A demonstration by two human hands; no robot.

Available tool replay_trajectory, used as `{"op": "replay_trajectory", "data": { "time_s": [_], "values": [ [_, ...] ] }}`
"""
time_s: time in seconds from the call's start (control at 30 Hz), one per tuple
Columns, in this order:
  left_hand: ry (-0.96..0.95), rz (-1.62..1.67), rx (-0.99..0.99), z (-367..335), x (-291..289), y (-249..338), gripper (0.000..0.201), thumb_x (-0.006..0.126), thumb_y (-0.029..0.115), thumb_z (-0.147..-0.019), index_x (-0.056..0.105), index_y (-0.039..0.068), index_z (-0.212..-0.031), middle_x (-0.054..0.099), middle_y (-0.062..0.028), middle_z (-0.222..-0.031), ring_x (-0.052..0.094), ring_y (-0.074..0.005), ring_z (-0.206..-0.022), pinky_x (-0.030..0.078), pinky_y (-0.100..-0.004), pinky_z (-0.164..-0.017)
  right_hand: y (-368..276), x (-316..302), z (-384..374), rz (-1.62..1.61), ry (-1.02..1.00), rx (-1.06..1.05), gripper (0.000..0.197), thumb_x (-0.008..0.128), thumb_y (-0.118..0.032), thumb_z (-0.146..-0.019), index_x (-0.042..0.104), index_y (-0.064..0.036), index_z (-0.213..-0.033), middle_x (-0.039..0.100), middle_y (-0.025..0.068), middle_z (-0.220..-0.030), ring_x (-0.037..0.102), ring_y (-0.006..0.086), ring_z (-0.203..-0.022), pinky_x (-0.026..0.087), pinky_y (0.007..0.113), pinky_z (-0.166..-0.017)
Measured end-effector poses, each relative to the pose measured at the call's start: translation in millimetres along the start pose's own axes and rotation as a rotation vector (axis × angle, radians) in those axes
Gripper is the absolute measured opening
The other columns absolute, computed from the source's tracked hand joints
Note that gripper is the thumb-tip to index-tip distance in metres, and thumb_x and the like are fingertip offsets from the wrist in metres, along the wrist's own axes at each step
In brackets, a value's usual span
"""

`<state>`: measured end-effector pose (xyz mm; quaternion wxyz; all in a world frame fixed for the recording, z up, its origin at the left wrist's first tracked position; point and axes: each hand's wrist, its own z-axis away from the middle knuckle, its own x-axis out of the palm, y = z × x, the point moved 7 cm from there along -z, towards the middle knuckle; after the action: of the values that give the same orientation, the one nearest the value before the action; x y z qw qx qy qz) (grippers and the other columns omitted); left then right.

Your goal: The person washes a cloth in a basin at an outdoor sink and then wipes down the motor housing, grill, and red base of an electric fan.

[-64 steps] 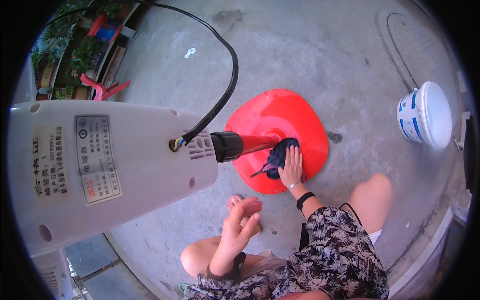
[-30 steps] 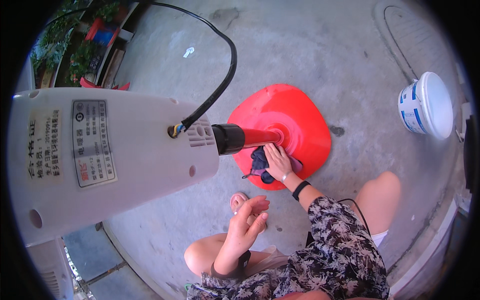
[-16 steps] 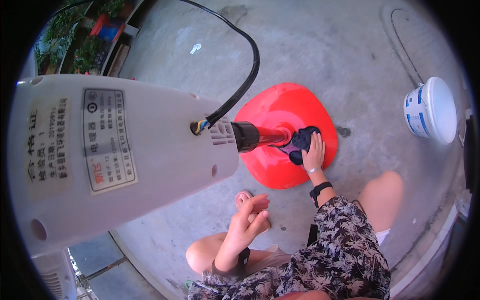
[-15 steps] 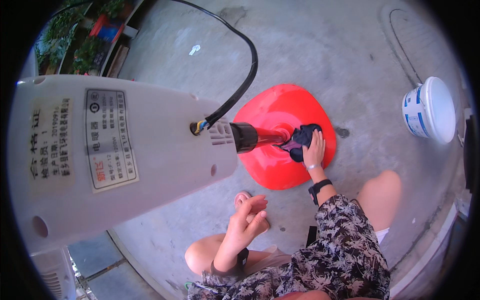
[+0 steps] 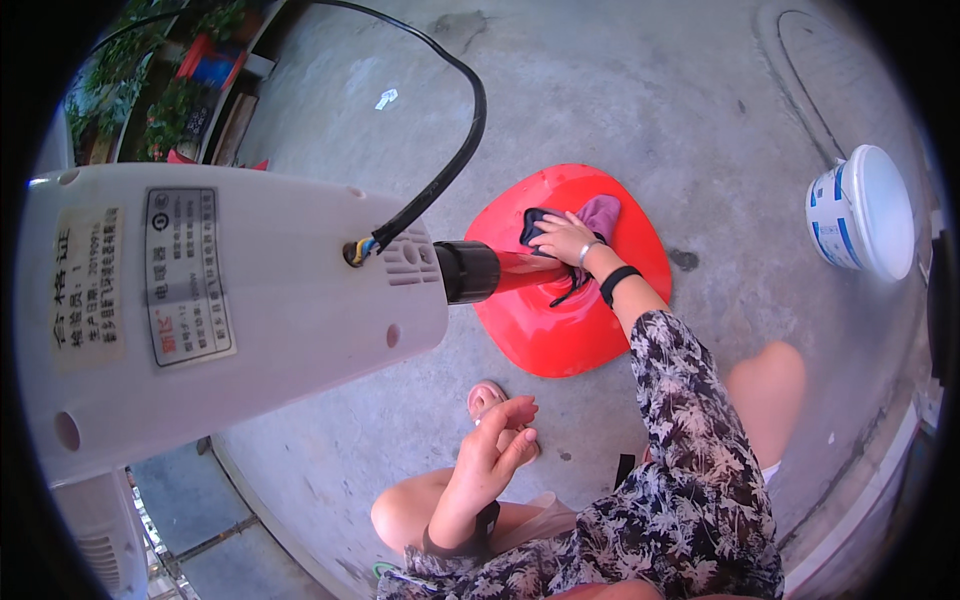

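Note:
A red rounded base (image 5: 565,345) lies on the concrete floor in front of me. Its red pole (image 5: 520,270) joins a black collar (image 5: 470,272) and the large white housing (image 5: 290,290) of an electric heater, which fills the left side. My right hand (image 5: 566,238) presses a dark and purple cloth (image 5: 601,214) against the base, just beyond the pole; the palm hides part of the cloth. Near my left knee, my left hand (image 5: 490,450) hangs in the air with loosely bent fingers, holding nothing.
A black cable (image 5: 470,130) with bared coloured wires at its end loops from the housing. At far right stands a white bucket (image 5: 850,215) with blue markings. Potted plants (image 5: 170,125) and shelving occupy the far left corner. A paper scrap (image 5: 386,98) lies on the floor.
My right hand and the cloth have slid left and slightly away across the base, nearer the pole's far side. The heater housing has shifted a little left. My left hand has barely moved.

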<state>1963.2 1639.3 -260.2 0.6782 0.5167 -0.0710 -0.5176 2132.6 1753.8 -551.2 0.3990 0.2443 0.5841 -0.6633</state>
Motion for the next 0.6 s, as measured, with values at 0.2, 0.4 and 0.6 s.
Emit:
{"op": "replay_trajectory", "data": {
  "time_s": [0.2, 0.4, 0.6],
  "values": [
    [-0.045, -0.023, 0.024, -1, 5, 11, 0.032, 0.057, 0.007, -0.08, 0.049, 0.001, -0.11, 0.059, -0.0127, -0.098, 0.057, -0.0197, -0.085, 0.045, -0.0284, -0.076, 21, -13, 117, 0.144, 0.671, 0.678, 0.038, 0.052, -0.029, -0.081, 0.048, -0.0222, -0.118, 0.042, 0.0137, -0.126, 0.033, 0.0304, -0.12, 0.027, 0.053, -0.094],
    [-0.064, -0.02, 0.023, -9, 10, 7, 0.031, 0.058, 0.007, -0.08, 0.049, 0.001, -0.11, 0.059, -0.0129, -0.098, 0.057, -0.0201, -0.086, 0.044, -0.0284, -0.076, -39, 59, 179, 0.033, 0.768, 0.982, 0.048, 0.054, -0.027, -0.079, 0.042, -0.0231, -0.125, 0.036, 0.0178, -0.129, 0.028, 0.0363, -0.123, 0.019, 0.06, -0.096],
    [-0.026, -0.057, 0.037, -7, 10, 6, 0.03, 0.059, 0.007, -0.079, 0.05, 0.001, -0.108, 0.059, -0.0137, -0.097, 0.057, -0.0235, -0.088, 0.044, -0.0298, -0.077, -143, 118, 150, 0.073, 0.402, -0.051, 0.042, 0.053, -0.027, -0.076, 0.05, -0.0214, -0.118, 0.038, 0.0155, -0.129, 0.028, 0.0316, -0.124, 0.019, 0.056, -0.098]
  ]
}}
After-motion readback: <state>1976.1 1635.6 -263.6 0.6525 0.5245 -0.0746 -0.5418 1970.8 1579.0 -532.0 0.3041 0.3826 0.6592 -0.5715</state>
